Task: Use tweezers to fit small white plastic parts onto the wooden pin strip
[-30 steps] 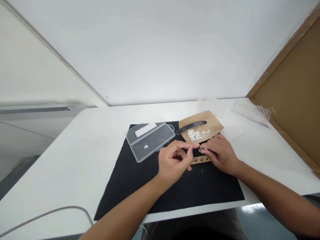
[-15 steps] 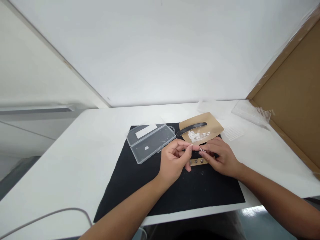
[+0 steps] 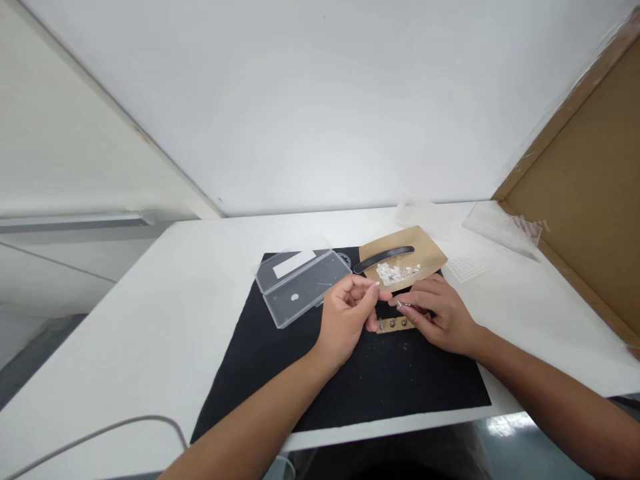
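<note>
My left hand [image 3: 345,320] is closed in a pinch, with a tiny white piece, perhaps a false nail tip, at its thumb and fingertip. Close beside it, my right hand [image 3: 445,317] pinches a small shiny metallic piece [image 3: 406,305], whose kind I cannot make out. The fingertips of both hands nearly meet. Just below them lies a tan strip [image 3: 397,327] with several small metal studs, partly hidden by the hands. Behind the hands, a pile of small white pieces [image 3: 393,274] rests on a brown paper sheet [image 3: 417,238] beside a dark curved nail file [image 3: 385,257].
A black mat [image 3: 380,393] lies under the hands on the white table [image 3: 135,320]. Left of them is an open clear plastic case [image 3: 280,309]. On the right are a dotted clear sheet [image 3: 466,268], a clear plastic bag [image 3: 500,227] and a cardboard panel [image 3: 585,193].
My left hand's fingertips have shifted slightly left and up, and the right fingertips have tilted slightly down and left. More of the studded strip shows. Both pinches remain closed.
</note>
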The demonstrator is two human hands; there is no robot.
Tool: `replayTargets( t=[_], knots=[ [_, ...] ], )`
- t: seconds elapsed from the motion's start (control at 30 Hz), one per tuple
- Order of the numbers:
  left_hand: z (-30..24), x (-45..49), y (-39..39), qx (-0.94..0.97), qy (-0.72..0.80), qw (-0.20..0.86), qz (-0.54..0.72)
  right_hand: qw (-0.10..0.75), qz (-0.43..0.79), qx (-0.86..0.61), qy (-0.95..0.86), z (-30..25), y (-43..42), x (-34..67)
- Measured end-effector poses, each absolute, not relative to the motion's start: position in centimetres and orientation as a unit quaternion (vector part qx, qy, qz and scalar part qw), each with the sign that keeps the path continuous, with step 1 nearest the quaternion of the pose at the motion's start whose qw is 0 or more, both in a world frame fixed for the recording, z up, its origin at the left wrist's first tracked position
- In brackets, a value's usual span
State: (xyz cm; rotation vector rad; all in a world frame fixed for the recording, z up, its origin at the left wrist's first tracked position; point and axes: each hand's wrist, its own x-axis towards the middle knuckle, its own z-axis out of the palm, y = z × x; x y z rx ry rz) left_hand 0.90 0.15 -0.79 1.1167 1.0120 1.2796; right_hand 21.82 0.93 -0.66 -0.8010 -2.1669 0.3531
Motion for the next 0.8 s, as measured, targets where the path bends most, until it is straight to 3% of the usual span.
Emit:
replayTargets(
  t=[0.07, 0.23, 0.3, 0.43, 0.8],
  knots=[
    [-0.6, 0.8, 0.1, 0.521, 0.446, 0.487, 0.540, 0.387, 0.138, -0.320, -0.854, -0.7, 0.9, 21.9],
    [-0.3, 0.3, 0.5, 0.712, 0.437, 0.171, 0.523, 0.396, 0.111, -0.335, -0.848, -0.3, 0.8, 21.9],
    [-0.4, 0.2, 0.9, 0.741, 0.415, 0.102, 0.518, 0.405, 0.096, -0.346, -0.841, -0.1, 0.8, 22.0],
    [-0.7, -0.1, 1.6, 0.753, 0.433, 0.075, 0.489, 0.418, 0.067, -0.378, -0.823, 0.0, 1.0, 22.3],
    [-2.0, -0.8, 2.7, 0.744, 0.487, 0.129, 0.438, 0.423, 0.027, -0.411, -0.807, -0.1, 1.3, 22.6]
  ],
)
